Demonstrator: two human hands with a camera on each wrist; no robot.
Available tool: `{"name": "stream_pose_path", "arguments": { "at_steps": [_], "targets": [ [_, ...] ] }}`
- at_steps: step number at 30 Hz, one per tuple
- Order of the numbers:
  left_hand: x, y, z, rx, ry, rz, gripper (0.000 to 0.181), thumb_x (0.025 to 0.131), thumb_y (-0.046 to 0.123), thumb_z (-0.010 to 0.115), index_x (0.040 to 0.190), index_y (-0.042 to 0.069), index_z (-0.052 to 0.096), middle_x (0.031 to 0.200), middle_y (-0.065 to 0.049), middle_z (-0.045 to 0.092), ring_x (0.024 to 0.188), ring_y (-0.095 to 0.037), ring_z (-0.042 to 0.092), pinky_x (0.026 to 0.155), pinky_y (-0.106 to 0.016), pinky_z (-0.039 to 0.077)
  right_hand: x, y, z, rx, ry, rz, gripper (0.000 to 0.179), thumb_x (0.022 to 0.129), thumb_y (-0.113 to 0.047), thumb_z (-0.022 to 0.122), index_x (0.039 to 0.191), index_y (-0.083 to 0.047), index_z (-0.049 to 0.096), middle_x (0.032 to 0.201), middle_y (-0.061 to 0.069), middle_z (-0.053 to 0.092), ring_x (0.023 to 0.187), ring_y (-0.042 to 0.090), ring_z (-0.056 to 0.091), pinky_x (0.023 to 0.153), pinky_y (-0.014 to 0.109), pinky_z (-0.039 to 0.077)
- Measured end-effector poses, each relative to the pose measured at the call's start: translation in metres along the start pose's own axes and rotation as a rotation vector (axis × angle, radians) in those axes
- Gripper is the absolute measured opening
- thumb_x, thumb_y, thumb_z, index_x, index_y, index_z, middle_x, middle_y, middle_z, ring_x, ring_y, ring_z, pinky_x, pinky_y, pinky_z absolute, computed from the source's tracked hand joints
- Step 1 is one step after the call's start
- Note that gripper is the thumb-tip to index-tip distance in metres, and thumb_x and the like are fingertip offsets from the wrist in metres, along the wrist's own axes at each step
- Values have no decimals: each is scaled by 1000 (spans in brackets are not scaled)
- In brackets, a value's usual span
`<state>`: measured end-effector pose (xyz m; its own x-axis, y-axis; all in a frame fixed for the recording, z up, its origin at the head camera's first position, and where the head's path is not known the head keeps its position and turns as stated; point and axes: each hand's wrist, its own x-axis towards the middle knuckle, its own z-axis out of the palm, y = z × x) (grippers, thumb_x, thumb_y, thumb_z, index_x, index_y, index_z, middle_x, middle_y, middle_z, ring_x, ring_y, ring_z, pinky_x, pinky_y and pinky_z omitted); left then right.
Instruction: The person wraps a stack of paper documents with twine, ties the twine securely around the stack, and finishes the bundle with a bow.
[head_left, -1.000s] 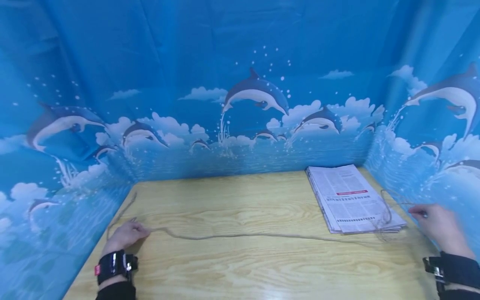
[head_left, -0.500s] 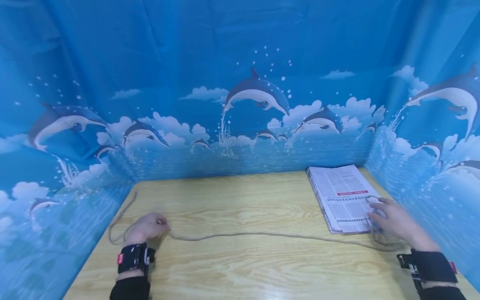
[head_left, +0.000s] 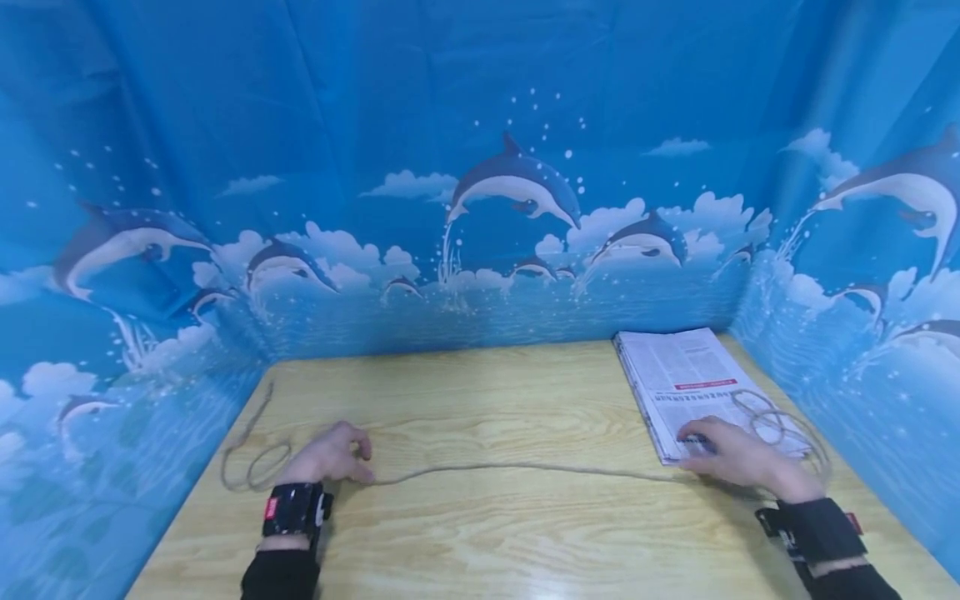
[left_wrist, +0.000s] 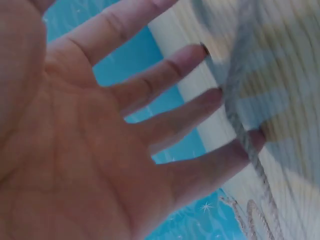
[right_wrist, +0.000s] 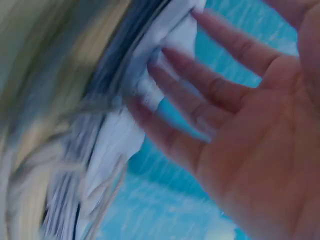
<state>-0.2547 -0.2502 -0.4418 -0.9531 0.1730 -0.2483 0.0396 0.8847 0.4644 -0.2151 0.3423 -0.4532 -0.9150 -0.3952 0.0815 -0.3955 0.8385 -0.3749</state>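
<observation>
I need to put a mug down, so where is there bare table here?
Bare wood lies between the rope and the back curtain, left of the newspaper, and along the near table edge between the left hand and right hand. The right corner is crowded with newspaper and rope coils; another loop fills the left edge.

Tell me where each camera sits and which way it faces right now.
Head: worn high, looking down on the wooden table, rope, newspaper stack; both hands show.
Left wrist: faces the left hand, fingers spread on rope.
Right wrist: faces the right hand, fingers at the newspaper's edge.
Shared: rope, in head and left wrist.
</observation>
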Motion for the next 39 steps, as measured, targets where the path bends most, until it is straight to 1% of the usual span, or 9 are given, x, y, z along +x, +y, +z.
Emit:
{"name": "stream_pose_path", "arguments": {
  "at_steps": [4,10,14,17,22,25,28,32,39],
  "targets": [
    [-3,-3,-1,4,2,-33,26,66,12,87,83,11,67,96,-6,56,75,-20,49,61,-31,41,5,-17,8,85,-84,-123,25,69,-22,85,83,-16,65,78,-8,54,72,3,44,63,23,37],
    [-1,-4,3,-9,11,-3,19,63,8,88,68,12,70,83,-2,62,72,-19,52,60,-31,42,5,-25,16,94,-166,-58,20,68,-3,77,63,-18,65,59,-16,49,56,-4,38,53,19,35],
    [1,-3,5,9,36,58,19,62,8,87,63,14,70,112,-14,63,100,-32,58,77,-42,49,2,-23,13,74,-208,2,20,72,-3,73,62,-18,64,56,-15,45,53,-1,37,52,19,34],
    [1,-3,7,47,39,90,19,62,10,88,63,15,69,134,-26,52,121,-45,51,95,-51,45,1,-23,9,94,-242,70,18,75,-7,74,66,-18,64,59,-12,47,54,1,39,53,20,34],
    [2,2,10,36,8,100,21,67,18,88,63,15,68,143,-27,45,127,-47,47,100,-51,43,7,-20,9,90,-107,58,14,83,-19,75,74,-18,64,65,-11,53,60,1,45,57,22,38],
    [2,6,11,31,1,107,28,73,30,86,63,14,66,141,-25,48,124,-44,50,99,-50,45,11,-16,11,10,49,71,9,87,-20,72,85,-12,68,76,-4,62,72,12,58,66,32,48],
    [2,8,11,24,12,93,35,77,39,81,63,13,64,136,-22,53,121,-40,53,97,-50,46,12,-9,12,-35,104,142,26,88,-20,70,101,3,68,92,15,68,90,35,64,81,49,51],
    [4,9,10,9,31,77,36,79,37,80,63,11,60,129,-19,60,112,-33,58,88,-45,49,12,5,11,-69,67,260,50,93,-25,64,115,19,57,110,37,60,106,55,55,90,60,45],
    [3,10,11,13,42,48,34,78,36,81,65,12,62,111,-7,65,88,-21,58,70,-35,46,7,37,-3,-118,1,427,71,96,-41,57,119,26,48,119,48,49,110,62,47,92,65,41]
  ]
}}
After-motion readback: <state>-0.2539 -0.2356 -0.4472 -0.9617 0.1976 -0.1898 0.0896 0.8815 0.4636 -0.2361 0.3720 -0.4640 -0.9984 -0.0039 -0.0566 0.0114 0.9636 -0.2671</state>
